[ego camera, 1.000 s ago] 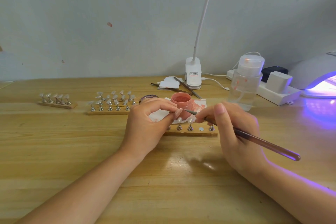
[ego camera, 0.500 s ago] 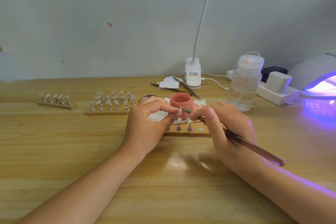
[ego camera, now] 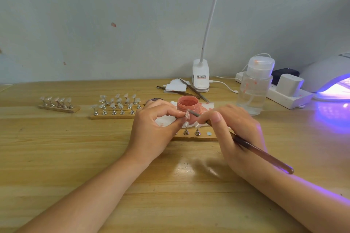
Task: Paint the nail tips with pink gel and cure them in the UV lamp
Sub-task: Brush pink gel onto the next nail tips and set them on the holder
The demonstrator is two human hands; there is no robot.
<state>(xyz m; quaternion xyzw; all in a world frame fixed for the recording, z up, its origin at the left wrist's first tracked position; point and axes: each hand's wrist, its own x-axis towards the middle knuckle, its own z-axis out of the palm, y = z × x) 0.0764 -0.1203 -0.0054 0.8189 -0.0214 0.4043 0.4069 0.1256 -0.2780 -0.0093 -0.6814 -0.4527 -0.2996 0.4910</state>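
Note:
My left hand (ego camera: 154, 126) pinches a small metal stand with a pale nail tip (ego camera: 187, 114) on it, lifted just in front of the open pot of pink gel (ego camera: 187, 107). My right hand (ego camera: 234, 128) grips a long brush (ego camera: 261, 152), and the brush's fine end touches that nail tip. Below my fingers a wooden strip (ego camera: 197, 137) carries two more nail tips on stands and a bare metal disc. The white UV lamp (ego camera: 329, 81) glows purple at the far right.
Two other wooden strips with several nail tips (ego camera: 115, 108) (ego camera: 58, 104) lie at the left. A clear pump bottle (ego camera: 254, 89), a white power strip (ego camera: 287, 94), a clip lamp base (ego camera: 200, 79), spare brushes and white pads (ego camera: 177, 87) stand at the back. A stained tissue (ego camera: 164, 120) lies under the pot.
My right hand has moved left and up a little with the brush, bringing its tip onto the nail tip. My left hand has raised the held nail tip slightly towards the pot.

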